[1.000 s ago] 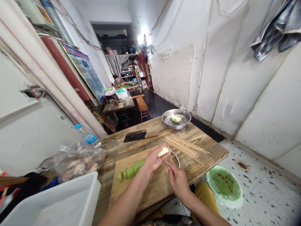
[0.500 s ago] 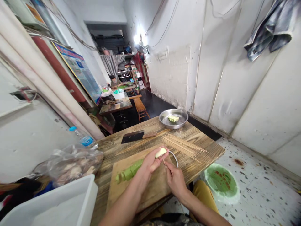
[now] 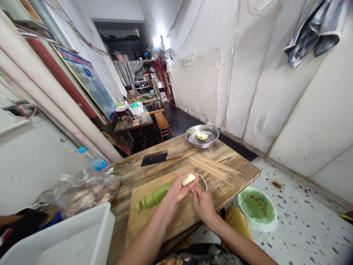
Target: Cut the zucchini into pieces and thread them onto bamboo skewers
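My left hand [image 3: 178,189] is closed round a pale green vegetable slice [image 3: 189,179], its cut face turned up. Just below it, my right hand [image 3: 202,202] pinches a thin wooden skewer [image 3: 191,185], whose tip meets the slice's near edge; how deep it sits I cannot tell. Under both hands lies a wooden cutting board [image 3: 176,228]. A row of cut green vegetable pieces [image 3: 153,197] rests on the board, partly behind my left forearm. More bamboo skewers [image 3: 212,167] are spread on the table beyond my right hand.
A cleaver [image 3: 154,158] lies behind the board, near a steel bowl [image 3: 189,138] holding skewered pieces. On the left are a plastic bag [image 3: 85,191], a water bottle [image 3: 99,162] and a white tub [image 3: 106,221]. A green-lined bin [image 3: 256,208] stands right. A person [image 3: 132,94] sits far back.
My right hand has moved up the skewer, closer to the slice, so less of the skewer shows between my hands. The whole view has shifted slightly.
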### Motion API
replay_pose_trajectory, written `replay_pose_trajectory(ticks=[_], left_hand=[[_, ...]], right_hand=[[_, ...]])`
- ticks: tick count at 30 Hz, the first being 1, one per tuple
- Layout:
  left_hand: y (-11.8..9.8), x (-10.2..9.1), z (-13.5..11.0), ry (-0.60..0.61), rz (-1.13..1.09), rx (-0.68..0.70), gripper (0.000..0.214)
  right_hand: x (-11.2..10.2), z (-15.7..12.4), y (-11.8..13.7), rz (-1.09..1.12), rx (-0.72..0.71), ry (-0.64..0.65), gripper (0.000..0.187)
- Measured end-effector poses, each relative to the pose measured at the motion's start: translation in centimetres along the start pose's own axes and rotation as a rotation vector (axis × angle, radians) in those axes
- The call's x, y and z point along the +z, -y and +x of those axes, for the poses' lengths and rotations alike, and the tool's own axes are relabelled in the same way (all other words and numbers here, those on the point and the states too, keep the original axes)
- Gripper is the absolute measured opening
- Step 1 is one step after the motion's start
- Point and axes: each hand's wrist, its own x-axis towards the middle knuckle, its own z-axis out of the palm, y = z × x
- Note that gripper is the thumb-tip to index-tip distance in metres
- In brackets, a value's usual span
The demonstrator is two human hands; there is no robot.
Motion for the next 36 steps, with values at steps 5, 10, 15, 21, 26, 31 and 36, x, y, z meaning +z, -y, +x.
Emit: replay_pose_trajectory(ticks=[5,10,15,21,26,31,36], left_hand=[[0.7,-0.7,0.4,0.057,0.076,0.007,0.01],[1.9,-1.1,0.8,0.141,0.133,-0.016,0.009],[0.8,-0.6,0.4,0.079,0.008,0.008,0.009],[0.8,-0.3,-0.2,0.019,-0.063,0.039,0.006],[4.0,0.2,-0.7,0.066,-0.017,-0.005,0.005],[4.4,-0.3,-0.5,-0.006,0.141,0.157,0.023],[0.3,-4.3,0.3,-0.025,0.845,0.556,0.045]], right_hand=[[0.2,0.3,-0.2,-0.015,-0.004,0.021,0.031],[0.0,1.2,-0.4,-0.027,0.037,0.022,0.027],[-1.6,0.5,-0.4,-0.013,0.017,0.127,0.028],[-2.3,-1.9,-0.3,0.038,0.01,0.138,0.027],[-1.6,-2.0,-0.9,0.059,0.011,0.069,0.027],[-2.8,-2.0,-2.5,0.033,0.043,0.055,0.03],[-4.6,-2.5,-4.4,-0.03,0.126,0.038,0.033]])
